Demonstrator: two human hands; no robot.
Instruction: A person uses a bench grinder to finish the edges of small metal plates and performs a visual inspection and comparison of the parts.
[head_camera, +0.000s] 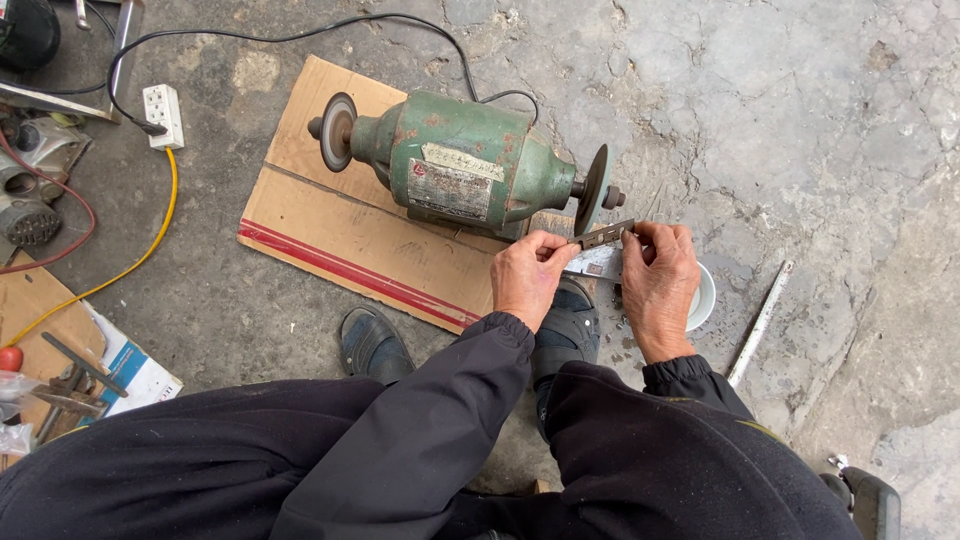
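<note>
Here, the fingers of the left hand (527, 276) pinch one end of a flat metal blade (603, 235). The fingers of the right hand (660, 283) pinch the other end. Both hands are closed on it, with the thumbs on the near side and the other fingers curled over the top. The blade is thin, gray and long, and it lies level between the two hands. It sits just beside the dark grinding wheel (593, 189). I cannot tell if it touches the wheel.

The wheel is on the right end of a green grinder (468, 166). A second wheel (337, 130) is on the other end. The grinder rests on a flat piece of brown cardboard (330, 232) with a red stripe. A black cord (300, 35) runs from the grinder across the floor to a white power strip (163, 113), and a yellow cable (150, 240) goes off from there.

Under the right hand is a small white bowl (705, 297), partly hidden. A long pale metal strip (760, 322) lies on the floor near it.

The person wears dark sleeves and dark trousers. Two dark shoes (372, 343) show below the hands. The floor is gray cracked concrete (800, 120). On the far left are some tools (65, 385) and bits of machines.
</note>
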